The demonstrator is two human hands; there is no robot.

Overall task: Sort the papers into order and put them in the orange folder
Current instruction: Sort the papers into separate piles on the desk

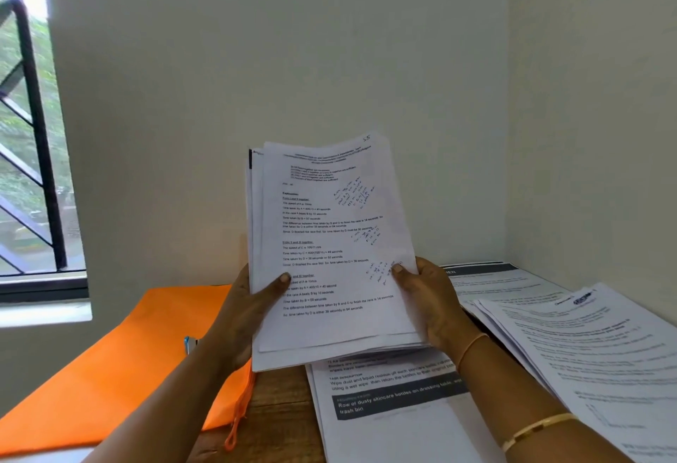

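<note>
I hold a thick stack of printed papers (329,243) upright in front of me, above the table. Its top sheet carries typed text and handwritten notes. My left hand (249,312) grips the stack's lower left edge, thumb across the front. My right hand (428,301) grips the lower right edge, thumb on the front as well. The orange folder (121,363) lies flat on the table to the left, partly under my left forearm, with an orange string loop (238,422) hanging from its near corner.
More printed sheets lie on the wooden table (278,411): one pile below the stack (388,411), another fanned out at the right (593,352), one at the back right (494,279). A small blue object (187,344) sits on the folder. Walls enclose the corner; a barred window (33,155) is left.
</note>
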